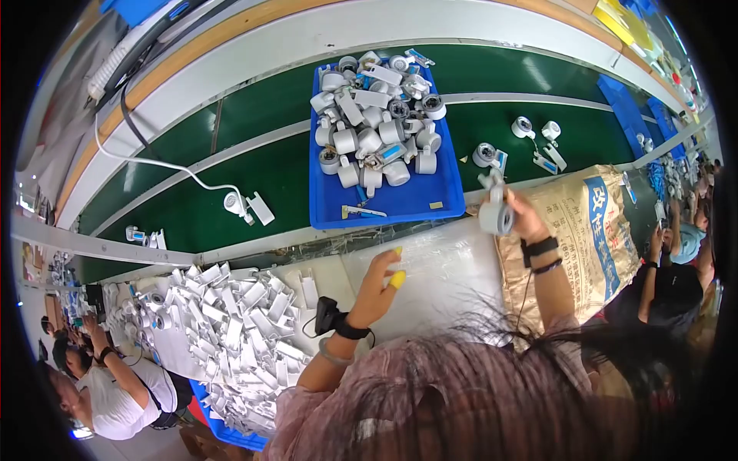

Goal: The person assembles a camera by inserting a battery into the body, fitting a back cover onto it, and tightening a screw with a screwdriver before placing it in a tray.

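White plastic camera unit sits gripped in the right hand, at five o'clock from the blue tray piled with finished units. Left hand hovers open, empty; many white brackets remain at its nine o'clock.

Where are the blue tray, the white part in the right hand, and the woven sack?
Blue tray (400, 201), head view, bare floor near its front edge.
White part (496, 215), head view, its round body.
Right hand (526, 215), head view, its back.
Woven sack (588, 230), head view, its printed side.
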Demonstrator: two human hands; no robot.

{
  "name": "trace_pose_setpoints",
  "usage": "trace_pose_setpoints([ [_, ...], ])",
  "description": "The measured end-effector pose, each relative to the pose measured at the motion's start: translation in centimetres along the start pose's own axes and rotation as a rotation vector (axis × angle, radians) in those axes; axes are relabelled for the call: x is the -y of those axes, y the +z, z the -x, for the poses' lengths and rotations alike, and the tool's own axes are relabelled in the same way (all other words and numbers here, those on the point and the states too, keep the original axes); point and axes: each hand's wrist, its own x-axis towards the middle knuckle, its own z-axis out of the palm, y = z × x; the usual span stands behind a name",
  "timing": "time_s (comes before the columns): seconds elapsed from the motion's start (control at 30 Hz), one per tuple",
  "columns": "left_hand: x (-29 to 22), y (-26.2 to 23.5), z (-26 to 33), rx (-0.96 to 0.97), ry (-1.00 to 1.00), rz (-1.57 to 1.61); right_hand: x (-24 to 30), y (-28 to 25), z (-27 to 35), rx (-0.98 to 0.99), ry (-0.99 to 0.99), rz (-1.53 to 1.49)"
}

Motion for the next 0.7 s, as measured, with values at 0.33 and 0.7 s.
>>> trace_pose_setpoints([
  [0.33,-2.0,4.5,2.9,0.212,0.161,-0.044,-3.8,13.2,8.9,0.391,0.228,-0.112],
  [0.7,-3.9,3.3,7.3,0.074,-0.173,-0.213,-1.0,16.0,9.4,0.343,0.260,0.758],
])
